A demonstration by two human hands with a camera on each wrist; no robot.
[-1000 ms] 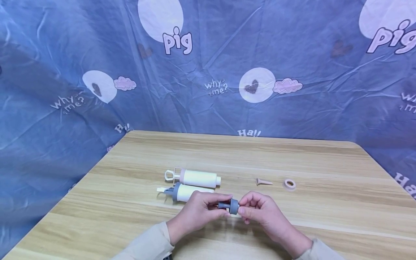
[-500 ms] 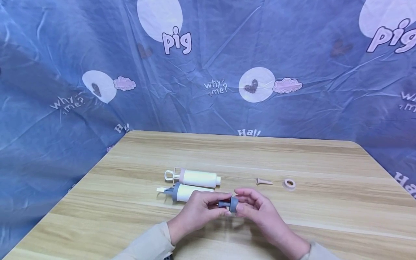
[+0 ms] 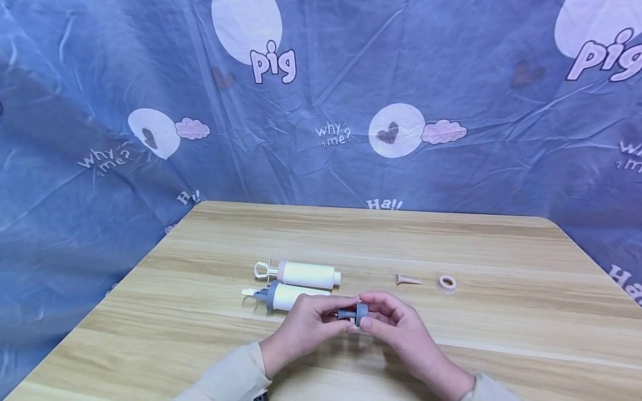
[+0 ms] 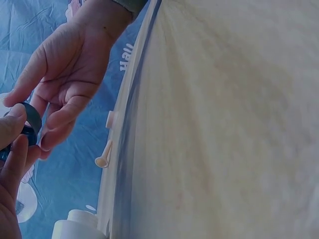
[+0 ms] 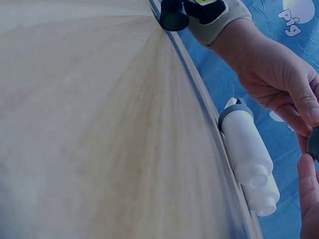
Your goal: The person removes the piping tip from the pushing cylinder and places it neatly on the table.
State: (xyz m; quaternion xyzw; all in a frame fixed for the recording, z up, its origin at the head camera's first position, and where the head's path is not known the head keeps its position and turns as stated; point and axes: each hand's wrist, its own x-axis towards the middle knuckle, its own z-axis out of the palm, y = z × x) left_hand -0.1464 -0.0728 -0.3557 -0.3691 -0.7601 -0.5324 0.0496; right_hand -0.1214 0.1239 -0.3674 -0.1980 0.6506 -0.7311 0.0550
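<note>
In the head view, my left hand point(image 3: 312, 322) pinches a small grey-blue nozzle point(image 3: 345, 314) between thumb and fingers. A matching grey-blue ring cap point(image 3: 362, 313) surrounds the nozzle's right end, above the wood table. My right hand point(image 3: 401, 326) grips this ring cap from the right, thumb at its lower edge and fingers curved behind. The left wrist view shows the ring point(image 4: 33, 117) between both hands' fingers. Just behind the left hand lies a white syringe-like tube point(image 3: 291, 297) with a grey collar, partly hidden by that hand.
A second white tube point(image 3: 308, 275) with a pink collar and a looped plunger handle lies behind the first. Farther right on the wood table point(image 3: 501, 323) are a pink funnel-shaped nozzle point(image 3: 408, 280) and a pink ring point(image 3: 447, 284). A blue printed cloth point(image 3: 301, 167) hangs behind.
My right hand has moved slightly left, its fingers shifting from the right end of the part onto the ring cap. The left hand keeps its hold almost unmoved.
</note>
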